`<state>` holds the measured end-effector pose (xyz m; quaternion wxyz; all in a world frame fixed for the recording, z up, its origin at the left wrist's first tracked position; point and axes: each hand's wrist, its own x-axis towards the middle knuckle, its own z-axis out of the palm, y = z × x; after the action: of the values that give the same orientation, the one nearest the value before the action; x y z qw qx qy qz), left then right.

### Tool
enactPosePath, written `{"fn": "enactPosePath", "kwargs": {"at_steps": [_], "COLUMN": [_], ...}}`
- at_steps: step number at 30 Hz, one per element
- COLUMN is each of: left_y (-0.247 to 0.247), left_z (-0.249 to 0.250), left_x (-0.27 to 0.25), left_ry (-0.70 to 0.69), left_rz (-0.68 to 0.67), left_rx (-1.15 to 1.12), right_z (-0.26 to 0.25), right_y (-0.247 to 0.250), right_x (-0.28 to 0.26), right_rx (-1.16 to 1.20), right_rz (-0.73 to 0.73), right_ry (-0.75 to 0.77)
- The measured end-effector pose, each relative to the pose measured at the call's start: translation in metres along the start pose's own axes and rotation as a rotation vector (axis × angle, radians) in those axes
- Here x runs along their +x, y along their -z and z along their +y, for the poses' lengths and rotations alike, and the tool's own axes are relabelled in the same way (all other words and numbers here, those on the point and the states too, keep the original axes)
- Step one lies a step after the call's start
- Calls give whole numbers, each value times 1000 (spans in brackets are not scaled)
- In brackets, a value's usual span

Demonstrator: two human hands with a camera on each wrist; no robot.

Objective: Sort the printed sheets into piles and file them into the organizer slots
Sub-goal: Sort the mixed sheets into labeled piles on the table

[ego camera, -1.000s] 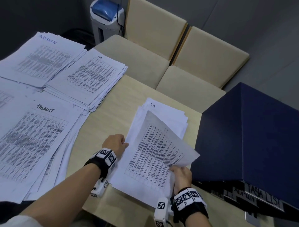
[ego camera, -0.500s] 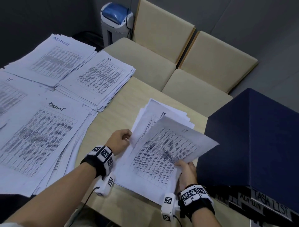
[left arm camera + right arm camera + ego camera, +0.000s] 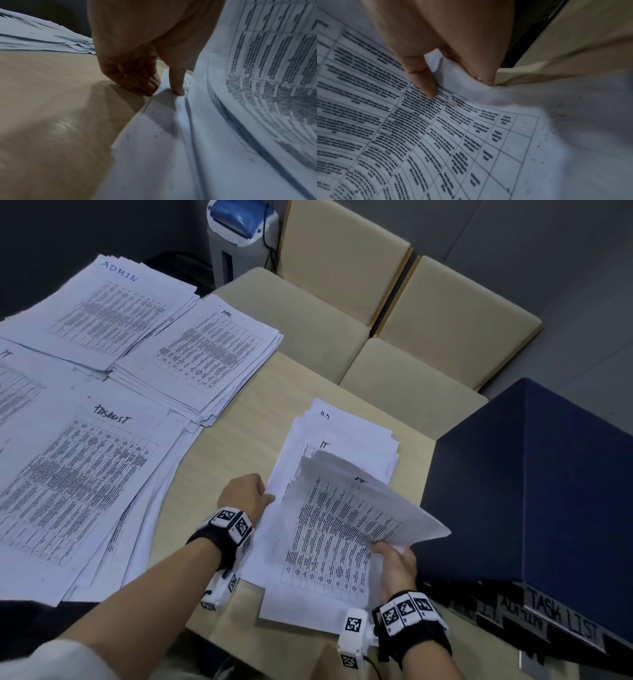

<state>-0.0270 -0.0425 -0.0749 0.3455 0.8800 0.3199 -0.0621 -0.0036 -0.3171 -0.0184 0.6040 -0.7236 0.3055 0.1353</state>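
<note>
A loose stack of printed sheets point(image 3: 346, 440) lies on the table beside the dark blue organizer point(image 3: 531, 491). My right hand point(image 3: 394, 559) pinches the near right edge of the top sheet point(image 3: 342, 529), marked IT, and holds it bowed up off the stack. In the right wrist view the thumb point(image 3: 423, 81) lies on the printed table and the fingers are under the paper. My left hand point(image 3: 246, 494) is at the stack's left edge; its thumb point(image 3: 176, 83) presses on a sheet edge and its curled fingers point(image 3: 137, 81) sit under it against the table.
Sorted piles fill the left of the table point(image 3: 246, 412): ADMIN point(image 3: 102, 313), HR point(image 3: 212, 350), TASKLIST point(image 3: 75, 484) and IT point(image 3: 13, 385). The organizer's front carries labels such as TASK LIST point(image 3: 561, 611). Beige chairs point(image 3: 445, 320) and a shredder point(image 3: 239, 231) stand beyond.
My right hand has peeled the top IT sheet up off the stack, uncovering another sheet marked IT. My left hand has stayed at the stack's left edge.
</note>
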Motion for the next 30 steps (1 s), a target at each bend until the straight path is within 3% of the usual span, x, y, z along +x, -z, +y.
{"fn": "enactPosePath", "kwargs": {"at_steps": [7, 11, 15, 17, 20, 22, 25, 27, 30], "left_y": [13, 7, 15, 26, 50, 62, 65, 61, 54], "left_z": [5, 22, 21, 20, 28, 32, 28, 25, 17], "left_x": [0, -7, -1, 2, 1, 3, 6, 4, -1], "left_ry": [-46, -33, -39, -89, -162, -182, -246, -279, -269], "left_rz": [82, -61, -70, -78, -25, 3, 56, 70, -128], "left_rx": [67, 182, 90, 201, 567, 607, 508, 296, -167], "right_z": [-7, 0, 1, -1, -7, -7, -7, -8, -11], "right_y": [-3, -4, -1, 1, 3, 1, -6, -11, -16], "right_x": [6, 7, 10, 11, 12, 14, 16, 16, 14], "right_rx": [50, 40, 44, 53, 50, 38, 45, 60, 91], "right_rz": [2, -36, -45, -29, 10, 20, 0, -20, -67], "right_ry": [-4, -27, -32, -25, -44, -58, -66, -78, -53]}}
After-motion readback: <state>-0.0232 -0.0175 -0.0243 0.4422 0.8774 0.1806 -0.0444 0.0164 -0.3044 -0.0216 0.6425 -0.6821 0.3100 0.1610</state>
